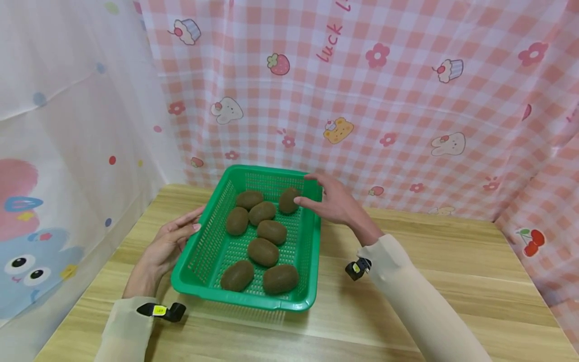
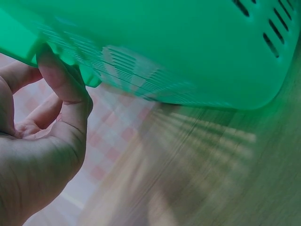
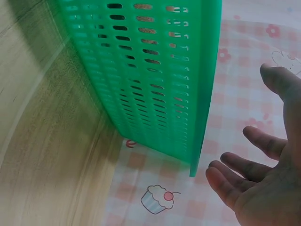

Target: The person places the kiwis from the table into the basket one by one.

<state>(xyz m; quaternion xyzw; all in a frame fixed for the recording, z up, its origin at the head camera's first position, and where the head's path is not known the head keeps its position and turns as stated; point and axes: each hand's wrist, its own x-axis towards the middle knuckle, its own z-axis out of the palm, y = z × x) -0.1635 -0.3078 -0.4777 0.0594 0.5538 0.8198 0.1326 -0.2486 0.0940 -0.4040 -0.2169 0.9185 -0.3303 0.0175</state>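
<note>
One green perforated plastic basket, rectangular, sits flat on the wooden desk, long axis running away from the viewer. Inside lie eight brown fuzzy kiwis, loosely spread in one layer, the farthest kiwi near the back right corner.

My three views, all sharing the green basket

My head view looks down from above; my wrist views sit close beside its walls, low near the table.
</note>
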